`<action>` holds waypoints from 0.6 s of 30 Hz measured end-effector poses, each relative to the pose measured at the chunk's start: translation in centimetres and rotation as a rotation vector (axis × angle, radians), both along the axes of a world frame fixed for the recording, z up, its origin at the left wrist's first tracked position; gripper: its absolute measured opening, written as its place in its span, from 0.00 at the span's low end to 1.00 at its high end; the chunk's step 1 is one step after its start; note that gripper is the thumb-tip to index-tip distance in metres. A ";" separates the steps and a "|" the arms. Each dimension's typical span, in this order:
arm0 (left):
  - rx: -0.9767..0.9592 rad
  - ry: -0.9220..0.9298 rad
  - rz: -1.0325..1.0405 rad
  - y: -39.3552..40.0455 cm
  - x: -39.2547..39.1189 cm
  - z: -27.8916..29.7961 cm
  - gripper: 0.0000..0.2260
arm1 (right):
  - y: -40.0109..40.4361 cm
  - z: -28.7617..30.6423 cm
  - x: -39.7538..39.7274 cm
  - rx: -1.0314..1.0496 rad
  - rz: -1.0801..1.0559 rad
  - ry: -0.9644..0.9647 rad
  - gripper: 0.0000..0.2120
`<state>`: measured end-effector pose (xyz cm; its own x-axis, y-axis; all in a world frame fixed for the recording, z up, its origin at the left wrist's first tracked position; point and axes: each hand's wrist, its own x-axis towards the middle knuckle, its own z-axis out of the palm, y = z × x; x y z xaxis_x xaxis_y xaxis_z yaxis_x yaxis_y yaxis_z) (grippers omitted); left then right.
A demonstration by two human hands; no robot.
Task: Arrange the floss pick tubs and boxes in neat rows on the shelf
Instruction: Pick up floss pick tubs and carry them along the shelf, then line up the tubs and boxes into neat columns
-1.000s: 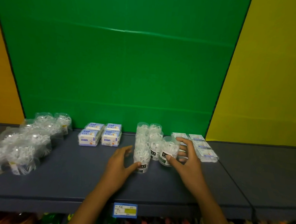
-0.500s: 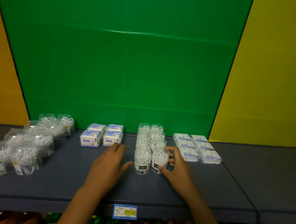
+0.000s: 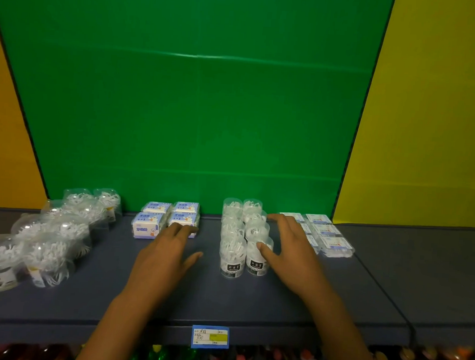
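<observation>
Two columns of slim clear floss pick tubs [image 3: 232,251] stand upright mid-shelf, running back toward the green wall. My right hand [image 3: 287,248] rests flat against the right side of the right column, thumb touching the front tub [image 3: 257,259], fingers spread. My left hand [image 3: 166,250] hovers open over the shelf, fingertips at the front right blue-and-white box [image 3: 184,221] of a two-by-two block of boxes [image 3: 148,224]. Wide clear tubs [image 3: 49,238] of picks crowd the left. Flat clear packs [image 3: 332,244] lie in two columns at the right, partly hidden by my right hand.
The dark blue shelf [image 3: 252,304] has a blue price label [image 3: 210,336] on its front edge. A seam [image 3: 384,295] separates it from the adjoining shelf on the right. Green, orange and yellow panels stand behind. Colourful goods sit on the shelf below.
My left hand has let go of the front left slim tub and moved left and back toward the boxes. My right hand set its tub into the right column and slid along its side.
</observation>
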<state>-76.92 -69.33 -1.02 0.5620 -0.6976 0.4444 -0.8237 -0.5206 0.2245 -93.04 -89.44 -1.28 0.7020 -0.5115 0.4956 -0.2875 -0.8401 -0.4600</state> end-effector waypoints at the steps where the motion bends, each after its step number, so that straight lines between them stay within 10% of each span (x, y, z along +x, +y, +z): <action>1: -0.002 -0.011 0.010 0.5 0.2 0.3 0.22 | 0.6 0.6 0.1 -0.049 -0.017 0.027 0.26; 18: -0.080 0.007 0.141 23.4 7.2 1.1 0.18 | 20.7 1.4 10.7 -0.157 0.136 0.129 0.26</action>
<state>-69.72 -45.91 0.07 0.6555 -0.5740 0.4908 -0.7417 -0.6116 0.2754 -82.37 -68.73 0.09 0.8219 -0.3316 0.4632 -0.2147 -0.9335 -0.2872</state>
